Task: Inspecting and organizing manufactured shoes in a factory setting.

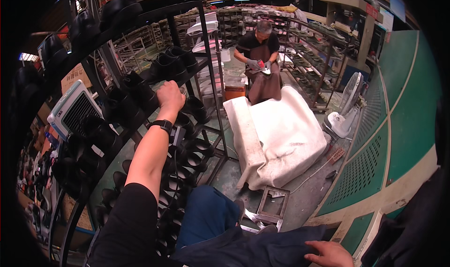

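Gleaming, black shoes (pixel 138 90) flank the left hand (pixel 170 96), curled, grip unclear; right hand (pixel 331 254) spread.

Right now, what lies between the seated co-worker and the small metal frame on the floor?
In the head view, a bulky white-covered object lies between the co-worker and the metal frame.

Shoes (pixel 139 89) crowd the rack (pixel 206 33) on both sides of the left hand (pixel 170 96), and an upright post (pixel 217 98) stands to its right. Bare floor (pixel 227 178) opens between rack and white cloth (pixel 290 131); a metal frame (pixel 271 217) obstructs the nearer end.
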The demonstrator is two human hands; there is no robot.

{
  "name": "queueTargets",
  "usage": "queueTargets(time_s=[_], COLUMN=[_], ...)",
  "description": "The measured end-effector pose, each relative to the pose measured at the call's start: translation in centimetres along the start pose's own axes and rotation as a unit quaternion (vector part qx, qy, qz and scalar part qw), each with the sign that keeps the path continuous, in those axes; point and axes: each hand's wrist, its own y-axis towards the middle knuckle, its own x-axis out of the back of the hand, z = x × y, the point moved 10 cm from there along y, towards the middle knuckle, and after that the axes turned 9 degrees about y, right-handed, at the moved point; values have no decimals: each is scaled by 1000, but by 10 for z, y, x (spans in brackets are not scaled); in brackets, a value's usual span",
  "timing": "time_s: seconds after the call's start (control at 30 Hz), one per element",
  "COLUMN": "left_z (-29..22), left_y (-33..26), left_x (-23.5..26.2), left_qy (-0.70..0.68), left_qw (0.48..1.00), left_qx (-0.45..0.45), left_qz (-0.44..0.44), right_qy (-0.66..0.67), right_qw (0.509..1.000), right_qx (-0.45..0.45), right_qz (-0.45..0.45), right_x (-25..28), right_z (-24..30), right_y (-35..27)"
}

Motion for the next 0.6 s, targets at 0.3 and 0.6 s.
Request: queueTargets(time_s=[0.3,0.6], left_z=[0,-1], left_y=[-1,-1], left_x=[2,4], left_qy=[2,6], left_qw=[1000,1000], left_qx=[-4,-6], left_qz=[-16,-23], right_qy=[-3,-6], right_qw=[1000,1000], right_qx=[-3,-6], right_qz=[3,7], right_x=[0,0], right_z=[-1,0], right_y=[0,0])
